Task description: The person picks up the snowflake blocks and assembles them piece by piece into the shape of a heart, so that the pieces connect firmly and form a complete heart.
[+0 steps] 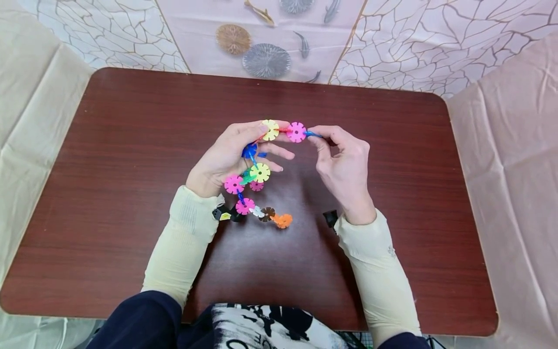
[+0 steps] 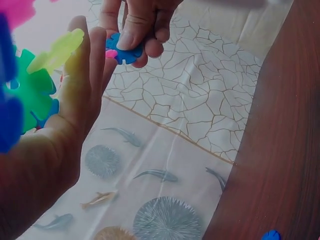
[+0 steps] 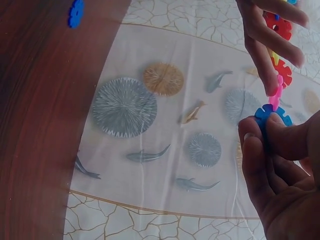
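Note:
A long chain of notched plastic snowflake discs hangs between both hands, above the table. My left hand (image 1: 228, 150) grips it near one end, thumb on a yellow disc (image 1: 271, 130) and fingers behind. A pink disc (image 1: 297, 132) is slotted in between the hands. With thumb and forefinger my right hand (image 1: 344, 162) pinches a blue disc (image 3: 284, 116) that meets the pink disc's edge. The rest of the chain drapes below my left palm, through a lower yellow disc (image 1: 260, 172), down to an orange disc (image 1: 283, 221) at its tail.
A brown wooden table (image 1: 109, 194) spreads beneath both arms. Another blue disc (image 3: 75, 13) shows against the dark wood in the right wrist view. Patterned cloth (image 1: 270, 39) hangs beyond the far edge, with pale drapes (image 1: 505, 160) at the sides.

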The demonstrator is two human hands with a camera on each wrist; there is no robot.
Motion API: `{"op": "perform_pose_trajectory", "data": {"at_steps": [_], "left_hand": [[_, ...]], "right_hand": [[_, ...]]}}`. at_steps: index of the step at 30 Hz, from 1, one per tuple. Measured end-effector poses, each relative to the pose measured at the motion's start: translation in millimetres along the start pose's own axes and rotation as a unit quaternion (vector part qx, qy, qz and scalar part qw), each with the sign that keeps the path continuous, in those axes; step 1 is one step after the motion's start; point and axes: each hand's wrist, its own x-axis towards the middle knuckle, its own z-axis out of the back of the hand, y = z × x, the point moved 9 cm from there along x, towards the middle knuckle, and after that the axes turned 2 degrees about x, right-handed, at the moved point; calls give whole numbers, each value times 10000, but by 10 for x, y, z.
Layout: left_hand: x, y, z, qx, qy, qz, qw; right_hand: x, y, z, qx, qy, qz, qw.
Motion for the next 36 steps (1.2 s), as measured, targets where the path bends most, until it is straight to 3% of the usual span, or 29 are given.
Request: {"op": "perform_pose_trajectory", "data": {"at_steps": [8,17,27,32,36], "left_hand": [[-4,22,2,-160,70,74,9998],[17,30,2,-195,97,19,9998],[9,24,-27,-429,172,-16,9989],[1,-7,25,-566,117,95,9983],[-8,-54,142,-972,-203,9,9951]], "right_hand": [[23,-6,-18,220,-76,47,9997],[29,0,-20,39,-67,161,9998],[42,1,-9,414,-173,-58,9990],[110,108,-28,851,205,-608,9943],[115,95,-35,887,575,-1268,9863]]}}
